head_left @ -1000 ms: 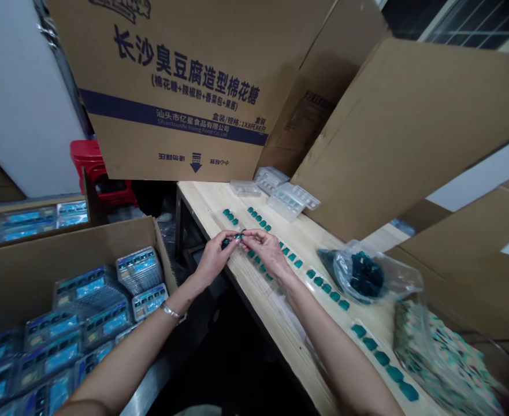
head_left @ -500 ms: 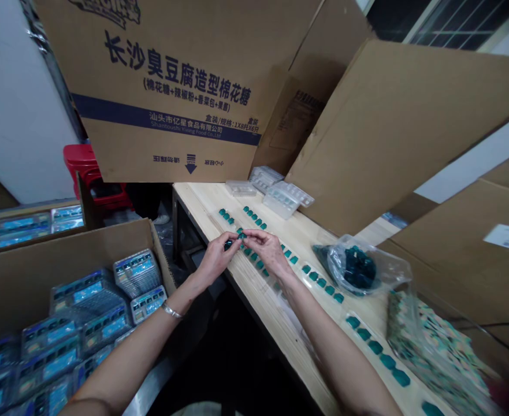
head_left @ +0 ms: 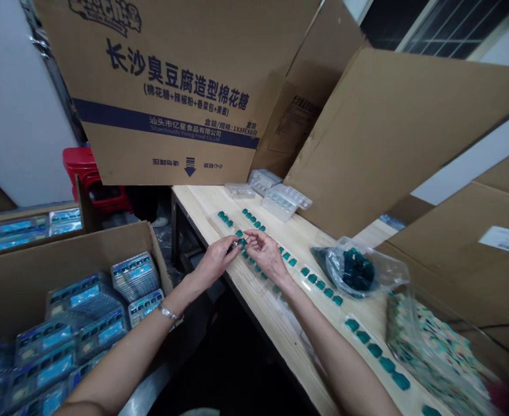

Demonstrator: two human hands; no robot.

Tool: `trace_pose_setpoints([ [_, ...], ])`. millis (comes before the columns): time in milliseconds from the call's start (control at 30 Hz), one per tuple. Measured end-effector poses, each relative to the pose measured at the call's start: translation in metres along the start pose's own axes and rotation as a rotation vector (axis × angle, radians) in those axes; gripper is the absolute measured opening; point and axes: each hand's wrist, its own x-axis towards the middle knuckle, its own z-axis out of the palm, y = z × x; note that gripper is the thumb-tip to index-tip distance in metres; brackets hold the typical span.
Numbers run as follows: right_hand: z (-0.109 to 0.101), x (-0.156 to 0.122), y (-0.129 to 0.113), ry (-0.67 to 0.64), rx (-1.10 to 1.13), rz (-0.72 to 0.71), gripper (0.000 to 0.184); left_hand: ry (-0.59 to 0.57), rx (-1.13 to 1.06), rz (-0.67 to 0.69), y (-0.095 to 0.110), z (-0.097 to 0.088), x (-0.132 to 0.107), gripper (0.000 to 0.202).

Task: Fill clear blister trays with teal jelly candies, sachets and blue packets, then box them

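My left hand (head_left: 215,259) reaches over the table's near edge, fingers closed on dark teal faceted pieces that look like candy. One teal piece (head_left: 242,243) shows at its fingertips, and another dark bit sits partly hidden in the fingers. My right hand (head_left: 267,255) meets it from the other side, thumb and forefinger pinched at the same piece. Exactly how the right fingertips touch it is too small to see. Below and around both hands, clear trays hold rows of teal pieces (head_left: 254,219), partly covered by the right hand.
A clear bag of teal pieces (head_left: 358,270) lies to the right, near a bag of small multicoloured packets (head_left: 440,335). Empty clear trays (head_left: 280,201) are stacked at the back. Cardboard boxes (head_left: 171,69) stand behind. At left, a carton (head_left: 119,237) holds stacked filled packs (head_left: 135,271).
Both hands stay together over the trays. The right fingers have shifted slightly and look more curled, and the teal piece sits a little lower. The camera view has moved slightly.
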Motion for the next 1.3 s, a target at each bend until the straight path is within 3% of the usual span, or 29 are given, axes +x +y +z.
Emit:
trace_pose_setpoints([
  [133,0.006,-0.006,-0.005,-0.004,-0.109,-0.088,0.034,0.031,0.023,-0.074,0.001,0.001,0.001,0.022],
  [300,0.006,-0.009,-0.003,0.004,-0.089,-0.055,0.034,0.001,-0.064,-0.093,-0.003,0.004,-0.001,0.02],
  [567,-0.005,0.002,-0.001,-0.096,0.289,0.285,0.044,0.045,-0.028,-0.011,-0.013,0.002,-0.002,0.021],
  [667,-0.004,0.01,0.004,-0.1,0.367,0.323,0.039,0.06,-0.033,-0.01,-0.017,0.003,0.0,0.02],
  [867,0.005,0.021,0.011,-0.098,0.387,0.283,0.034,0.155,-0.089,-0.205,-0.027,0.002,0.009,0.013],
  [1000,0.008,0.032,0.016,-0.124,0.3,0.229,0.033,0.15,-0.116,-0.259,-0.035,0.0,0.016,0.015],
  [1200,0.005,0.07,0.043,0.064,-0.143,-0.058,0.017,0.077,0.026,-0.26,-0.049,0.0,0.01,0.02],
  [1300,0.01,0.085,0.059,0.038,-0.326,-0.15,0.014,-0.003,0.076,-0.232,-0.053,0.0,0.003,0.021],
])
